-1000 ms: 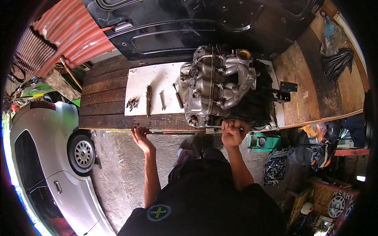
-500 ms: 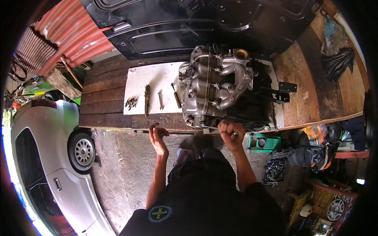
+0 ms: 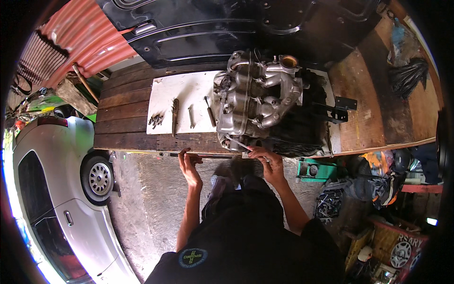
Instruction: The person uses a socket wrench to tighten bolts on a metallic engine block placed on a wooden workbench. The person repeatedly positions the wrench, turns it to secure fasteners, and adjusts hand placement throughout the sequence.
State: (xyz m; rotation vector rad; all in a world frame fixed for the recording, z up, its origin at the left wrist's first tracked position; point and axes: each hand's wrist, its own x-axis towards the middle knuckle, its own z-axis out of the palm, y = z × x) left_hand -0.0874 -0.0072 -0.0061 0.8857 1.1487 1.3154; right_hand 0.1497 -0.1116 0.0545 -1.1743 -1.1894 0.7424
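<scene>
A metal engine (image 3: 241, 113) with a curved, pipe-like manifold lies on the wooden bench in front of me. At its near left corner, my right hand (image 3: 268, 163) has its fingers closed round the near end of a slim metal wrench (image 3: 237, 142). The wrench slants up and left, its far end against the engine; how it fits there is too small to tell. Off to the left, my left hand (image 3: 190, 166) hovers by the bench's front edge, fingers apart and nothing in them.
On a white board (image 3: 163, 90) lie small bolts (image 3: 155, 120), a dark long tool (image 3: 175, 116), a spanner (image 3: 191, 116) and a dark-handled tool (image 3: 209, 112). A black panel (image 3: 198, 38) stands behind. Below the bench are a green jack (image 3: 316, 170) and, leftward, a silver car (image 3: 71, 189).
My right hand has shifted left and changed its grip on the wrench. The wrench now slants more steeply toward the engine's corner. My left hand has barely moved.
</scene>
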